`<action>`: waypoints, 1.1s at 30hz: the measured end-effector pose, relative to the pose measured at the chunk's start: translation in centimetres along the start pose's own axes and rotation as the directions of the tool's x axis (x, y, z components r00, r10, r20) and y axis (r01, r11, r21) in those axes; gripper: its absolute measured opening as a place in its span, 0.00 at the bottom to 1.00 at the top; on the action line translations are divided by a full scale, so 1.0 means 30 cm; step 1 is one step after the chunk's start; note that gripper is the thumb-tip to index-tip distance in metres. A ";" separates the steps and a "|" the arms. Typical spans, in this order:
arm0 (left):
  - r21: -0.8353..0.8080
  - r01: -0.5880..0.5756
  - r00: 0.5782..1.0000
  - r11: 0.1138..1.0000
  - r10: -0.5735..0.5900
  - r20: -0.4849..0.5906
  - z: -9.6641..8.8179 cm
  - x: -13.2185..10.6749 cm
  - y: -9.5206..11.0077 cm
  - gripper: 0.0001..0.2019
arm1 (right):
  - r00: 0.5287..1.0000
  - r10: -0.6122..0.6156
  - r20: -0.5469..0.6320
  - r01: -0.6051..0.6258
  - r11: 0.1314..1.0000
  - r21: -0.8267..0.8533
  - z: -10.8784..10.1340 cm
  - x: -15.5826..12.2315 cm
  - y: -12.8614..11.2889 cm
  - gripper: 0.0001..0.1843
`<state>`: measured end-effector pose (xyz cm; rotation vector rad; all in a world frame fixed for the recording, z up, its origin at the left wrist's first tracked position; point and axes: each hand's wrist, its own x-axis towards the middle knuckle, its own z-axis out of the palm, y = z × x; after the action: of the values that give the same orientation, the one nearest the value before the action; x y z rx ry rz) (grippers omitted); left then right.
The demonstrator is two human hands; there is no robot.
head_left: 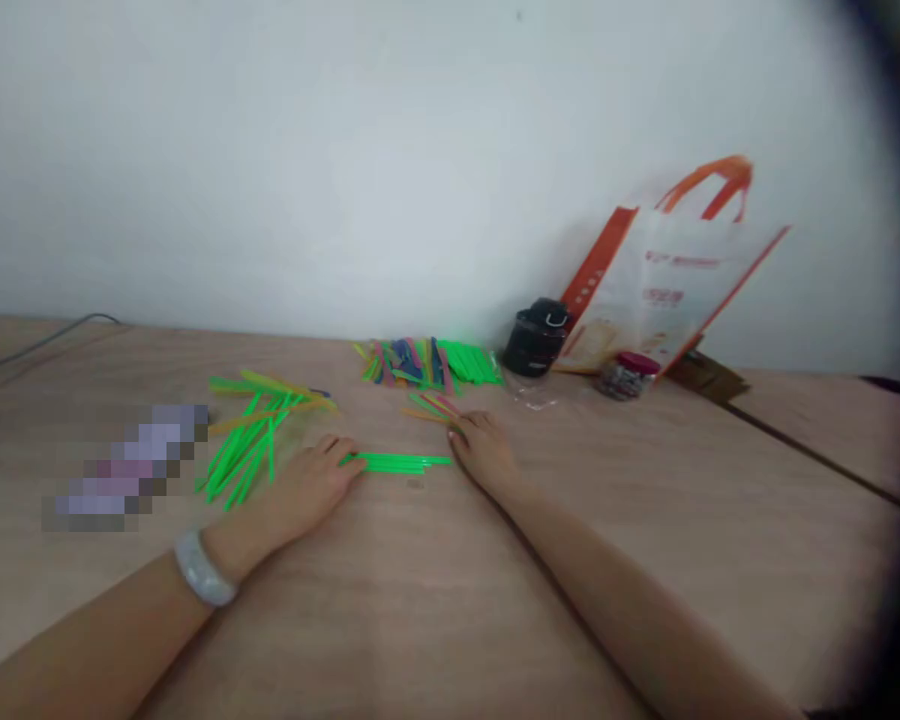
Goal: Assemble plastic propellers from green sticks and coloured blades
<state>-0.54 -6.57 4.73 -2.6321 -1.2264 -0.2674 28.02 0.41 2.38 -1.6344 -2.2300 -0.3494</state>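
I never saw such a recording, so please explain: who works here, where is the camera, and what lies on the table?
There is no machine: a person works with two bare hands. The camera sits on the person's head and looks forward and down. The left hand and the right hand lie loosely open on a wooden table. Their fingers touch the two ends of a small bunch of green sticks; nothing is lifted. To the left lie loose green sticks, and behind lies a heap of mixed colours. By the wall stand a black pot, a small jar and a white and orange bag.
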 end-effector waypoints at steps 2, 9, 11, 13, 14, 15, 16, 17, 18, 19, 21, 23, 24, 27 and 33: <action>0.018 -0.059 0.998 0.998 0.060 -0.024 0.010 -0.023 -0.044 0.13 | 1.000 0.013 0.010 -0.013 1.000 -0.011 -0.003 0.002 -0.001 0.14; 0.023 -0.137 0.989 0.990 0.138 -0.055 0.026 -0.063 -0.166 0.16 | 1.000 0.014 -0.003 -0.014 0.998 -0.057 0.005 0.024 0.009 0.13; 0.024 -0.121 0.990 0.992 0.123 -0.066 0.016 -0.055 -0.147 0.15 | 1.000 0.022 0.000 -0.022 0.998 -0.060 0.005 0.030 0.009 0.13; 0.027 -0.112 0.991 0.993 0.113 -0.068 0.003 -0.038 -0.100 0.14 | 1.000 0.023 0.003 -0.023 0.998 -0.062 0.003 0.032 0.007 0.13; 0.023 -0.105 0.993 0.994 0.107 -0.059 -0.003 -0.027 -0.069 0.13 | 1.000 0.024 0.001 -0.024 0.998 -0.065 0.001 0.032 0.006 0.12; 0.014 -0.109 0.993 0.994 0.109 -0.049 -0.008 -0.014 -0.036 0.12 | 1.000 0.024 0.000 -0.024 0.997 -0.069 -0.001 0.031 0.004 0.12; 0.004 -0.114 0.993 0.994 0.114 -0.035 -0.011 0.001 -0.002 0.11 | 1.000 0.024 -0.002 -0.024 0.997 -0.073 -0.003 0.031 0.003 0.12; -0.005 -0.116 0.993 0.993 0.116 -0.019 -0.013 0.016 0.030 0.10 | 1.000 0.023 -0.002 -0.023 0.997 -0.080 -0.004 0.030 0.002 0.12; -0.015 -0.121 0.993 0.992 0.121 -0.013 -0.013 0.031 0.060 0.10 | 1.000 0.022 -0.002 -0.022 0.996 -0.089 -0.005 0.030 0.002 0.12; -0.024 -0.129 0.992 0.991 0.129 -0.009 -0.012 0.047 0.087 0.10 | 1.000 0.019 -0.002 -0.019 0.995 -0.097 -0.006 0.029 0.001 0.12; -0.036 -0.131 0.991 0.991 0.131 -0.013 -0.008 0.077 0.127 0.09 | 1.000 0.012 0.000 -0.012 0.994 -0.111 -0.008 0.030 0.000 0.11; -0.037 -0.120 0.993 0.992 0.120 -0.008 -0.003 0.102 0.151 0.08 | 1.000 0.003 0.004 -0.002 0.993 -0.115 -0.010 0.031 0.000 0.11; -0.038 -0.106 0.994 0.994 0.106 -0.002 -0.001 0.112 0.158 0.08 | 1.000 -0.002 0.008 0.003 0.993 -0.116 -0.012 0.031 -0.001 0.11; -0.046 -0.091 0.996 0.995 0.092 0.000 0.008 0.123 0.163 0.08 | 1.000 -0.012 0.005 0.012 0.996 -0.088 -0.018 0.027 -0.004 0.12; -0.057 -0.103 0.994 0.993 0.102 -0.030 0.025 0.110 0.153 0.09 | 0.987 -0.009 -0.162 0.061 0.947 0.315 -0.033 -0.004 -0.043 0.16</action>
<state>5.14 -6.83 4.28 -2.7213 -1.0871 -0.3245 26.96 -0.48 3.23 -1.3496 -2.0711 -0.1134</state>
